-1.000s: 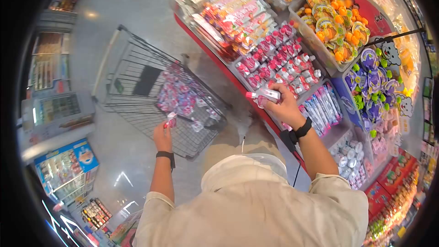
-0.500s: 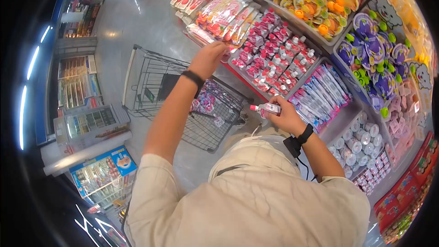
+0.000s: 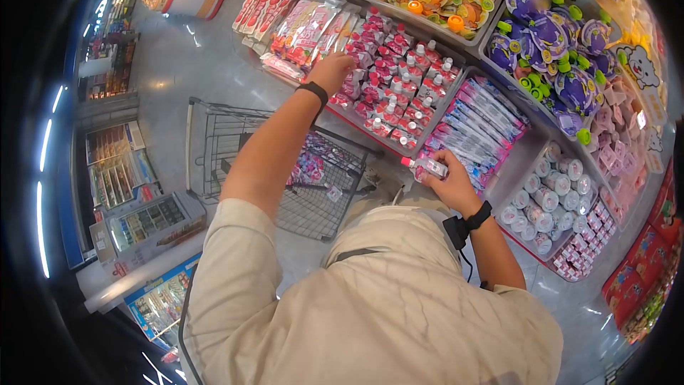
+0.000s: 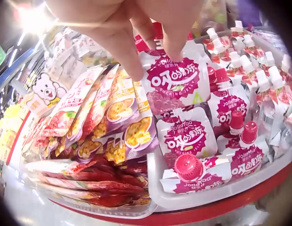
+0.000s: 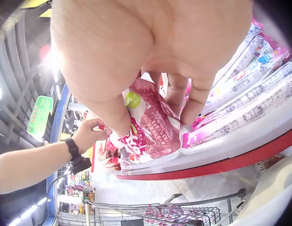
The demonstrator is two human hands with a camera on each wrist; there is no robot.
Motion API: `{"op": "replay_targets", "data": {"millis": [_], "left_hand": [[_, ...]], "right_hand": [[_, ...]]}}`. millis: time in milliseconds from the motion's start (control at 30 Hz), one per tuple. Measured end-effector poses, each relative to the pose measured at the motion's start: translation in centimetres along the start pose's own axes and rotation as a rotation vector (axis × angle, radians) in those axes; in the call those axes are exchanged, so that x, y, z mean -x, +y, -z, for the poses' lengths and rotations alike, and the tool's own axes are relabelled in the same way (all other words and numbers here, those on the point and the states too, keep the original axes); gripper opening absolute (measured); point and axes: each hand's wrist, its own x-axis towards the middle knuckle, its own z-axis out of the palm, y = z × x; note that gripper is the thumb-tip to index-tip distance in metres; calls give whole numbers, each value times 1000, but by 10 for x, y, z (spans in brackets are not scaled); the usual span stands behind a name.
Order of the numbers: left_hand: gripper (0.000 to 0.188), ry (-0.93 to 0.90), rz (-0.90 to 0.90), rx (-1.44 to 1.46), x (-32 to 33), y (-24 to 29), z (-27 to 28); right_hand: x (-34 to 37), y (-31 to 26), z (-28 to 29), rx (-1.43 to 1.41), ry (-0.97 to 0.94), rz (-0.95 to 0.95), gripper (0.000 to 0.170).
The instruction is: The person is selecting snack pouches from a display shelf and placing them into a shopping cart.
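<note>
- you are reaching over the display with your left hand (image 4: 129,21), and its thumb and fingers are looking clamped around the top of a soft white and magenta plastic pouch with a red screw cap (image 4: 176,84); how tightly, i cannot tell.
- that pouch is sitting at the left side of its tray, just beside some shiny bags.
- your right hand (image 3: 454,184) is gripping a second white and magenta pouch (image 5: 153,120), out of the tray, its red cap pointing left.
- for a good pick, try to be pinching the hard neck under the cap, since squeezing the soft belly may be bending it.
- lifting straight up should be safer than dragging, because the next pouches are standing close and could be tipping.
- the see-through plastic tray (image 4: 198,201) is holding rows of pouches: red-capped ones (image 4: 186,134) on the left, white-capped ones (image 4: 266,73) on the right.
- to its left, flat shiny fruit bags (image 4: 125,117) are leaning together.
- to its right, long thin pink and blue packets (image 3: 474,128) are lying in a row, and past them a bin is holding round white tubs (image 3: 547,196).
- the dark metal wire cart (image 3: 317,217) is standing low in front of you, carrying a pink and purple heap (image 3: 306,165), too small to tell apart.
</note>
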Motion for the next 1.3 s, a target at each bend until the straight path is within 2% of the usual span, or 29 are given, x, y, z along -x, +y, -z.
{"op": "replay_targets", "data": {"millis": [33,67,367,433,467,500,567,600,667,700,733,767,833,900,967,1033,1067,1100,1133,1167,1200,1233,1267,1300], "left_hand": [[6,74,74,30,0,-2,-3],[6,71,151,-8,-3,-6,-6],[7,187,137,132,-4,-14,-12],[6,159,116,103,7,-14,-5],[6,79,159,148,15,-13,3],[6,88,169,152,26,-11,9],[11,247,229,318,55,-10,21],[13,368,182,450,71,-15,19],[13,512,299,436,112,-1,30],[13,541,318,475,131,6,36],[13,571,340,516,150,12,41],[13,515,460,469,169,13,46],[12,612,469,567,202,13,43],[12,634,491,601,222,22,47],[13,651,516,640,236,25,47],[13,662,449,590,244,20,43],[12,651,417,443,243,16,44],[12,656,429,449,241,12,44],[11,646,439,478,231,17,50],[10,636,449,508,219,21,55],[10,615,489,566,205,19,56],[10,620,444,578,188,15,55],[11,623,395,590,168,10,54],[11,587,343,606,147,5,53]], "right_hand": [[0,0,0,19,19,30,36],[1,-1,1,16,26,32,36],[10,-4,3,41,33,11,36],[13,-11,2,110,12,68,39],[13,-18,4,21,-82,13,40],[12,-26,6,31,-92,14,40],[7,-54,2,-181,-284,-206,40],[-3,-59,-2,-178,-288,-197,40],[-33,-63,-15,114,-386,5,41],[-54,-59,-25,115,-390,13,41],[-80,-51,-38,171,-336,179,41],[-107,-46,-51,225,-283,345,41],[-161,-49,-76,215,-223,456,42],[-210,-47,-99,288,-208,336,43],[-226,-76,-109,361,-311,75,49],[-247,-57,-124,391,-363,63,50],[-250,-49,-131,431,-256,139,51],[-254,-41,-133,470,-150,216,52],[-254,-45,-129,395,-237,232,56],[-254,-39,-129,405,-247,228,56],[-252,-31,-130,430,-308,308,56],[-248,-25,-129,452,-365,387,57],[-240,-34,-130,395,-459,226,55],[-235,-37,-131,400,-460,224,55]]}}
